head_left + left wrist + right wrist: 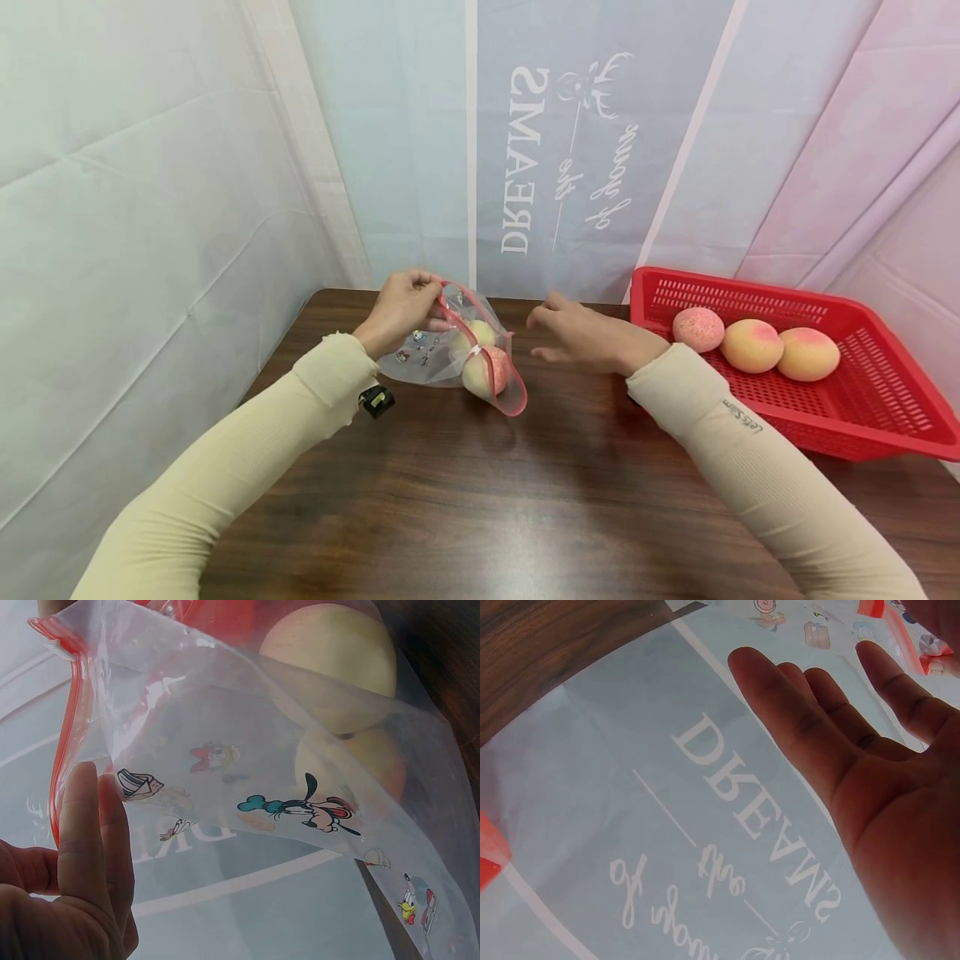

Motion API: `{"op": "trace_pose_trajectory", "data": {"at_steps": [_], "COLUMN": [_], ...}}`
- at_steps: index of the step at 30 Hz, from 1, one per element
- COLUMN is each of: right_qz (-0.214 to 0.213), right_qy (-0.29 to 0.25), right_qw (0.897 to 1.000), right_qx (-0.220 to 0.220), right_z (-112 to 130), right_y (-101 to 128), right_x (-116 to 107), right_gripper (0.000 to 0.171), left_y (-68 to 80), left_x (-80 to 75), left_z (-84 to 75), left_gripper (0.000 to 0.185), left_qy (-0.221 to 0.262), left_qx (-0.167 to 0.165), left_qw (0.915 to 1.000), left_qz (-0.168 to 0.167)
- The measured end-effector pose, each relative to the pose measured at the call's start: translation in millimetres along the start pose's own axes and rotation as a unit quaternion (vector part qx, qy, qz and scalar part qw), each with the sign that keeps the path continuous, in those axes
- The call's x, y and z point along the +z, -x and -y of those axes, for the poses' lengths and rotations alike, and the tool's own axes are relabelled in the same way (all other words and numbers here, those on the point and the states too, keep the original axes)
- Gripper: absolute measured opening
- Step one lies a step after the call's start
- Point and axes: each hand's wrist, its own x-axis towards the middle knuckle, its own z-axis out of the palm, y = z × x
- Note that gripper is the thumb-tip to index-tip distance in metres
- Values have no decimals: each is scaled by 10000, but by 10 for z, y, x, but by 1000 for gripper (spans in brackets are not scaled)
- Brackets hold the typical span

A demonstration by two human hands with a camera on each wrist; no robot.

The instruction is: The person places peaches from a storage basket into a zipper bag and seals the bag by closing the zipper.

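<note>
My left hand [402, 308] pinches the red-edged mouth of a clear zip bag [429, 357] printed with small cartoon figures. Two peaches [476, 373] lie inside the bag, one partly behind the other; the left wrist view shows them as pale yellow-pink peaches [330, 664] through the film. The bag's mouth gapes toward the right. Just right of it, my right hand [581, 333] hovers with nothing in it. In the right wrist view its fingers [795, 712] are extended and spread from the thumb.
A red plastic basket [810, 429] with perforated sides stands on the right of the dark wooden table [450, 492]. Three peaches [752, 346] lie in a row in it. A printed cloth backdrop [420, 167] hangs directly behind the table, with a pale sheet [150, 208] on the left.
</note>
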Motion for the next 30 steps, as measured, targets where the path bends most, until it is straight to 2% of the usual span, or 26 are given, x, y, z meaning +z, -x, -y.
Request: {"op": "trace_pose_trajectory", "data": {"at_steps": [8,22,30], "right_qz": [154,22,250], "right_qy": [-76,-327,-542], "right_qw": [9998,9995,9977], "right_qx": [62,19,332], "right_z": [18,24,71], "right_y": [60,159,203], "right_x": [129,316,416], "right_gripper": [32,31,30], "left_y": [3,-4,5], "left_x": [0,-25,-22], "left_z": [17,43,39], "left_gripper": [29,25,26], "left_qy": [13,-36,-24], "left_qx": [33,42,20], "left_qw": [10000,10000,10000], "left_qz": [-10,-2,-8]}}
